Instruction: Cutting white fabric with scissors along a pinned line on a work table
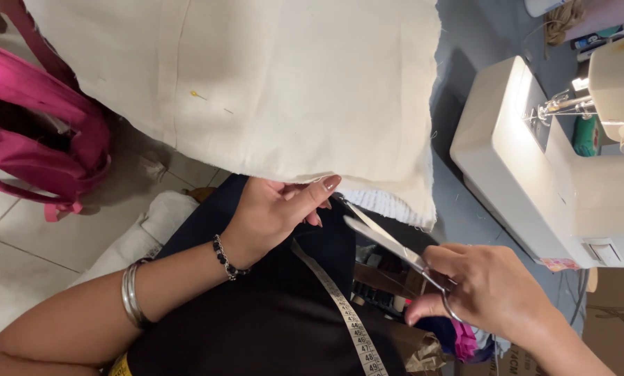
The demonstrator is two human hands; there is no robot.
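Silver metal scissors (388,245) held in the right hand (489,292), long axis slanting from 4 o'clock handles to 10 o'clock tips, blades parted and aimed at the hanging edge of the cream woven cloth (256,83). Fingers threaded through the loops, clenched round the handles. Left hand (273,209) at 9 o'clock from the tips, pinching the lower hem of the cloth between thumb and fingers. Tips just beside that pinch, below the hem; touching or not, cannot tell.

Cloth draped over a grey-blue table (465,42), spilling off its near edge. White sewing machine (535,174) at 3 o'clock on the table. Pale tiled floor (19,251) at 8 o'clock, pink fabric bag (40,139) at 9 o'clock. Yellow-and-white tape measure (347,324) trailing over black-clothed lap at 6 o'clock.
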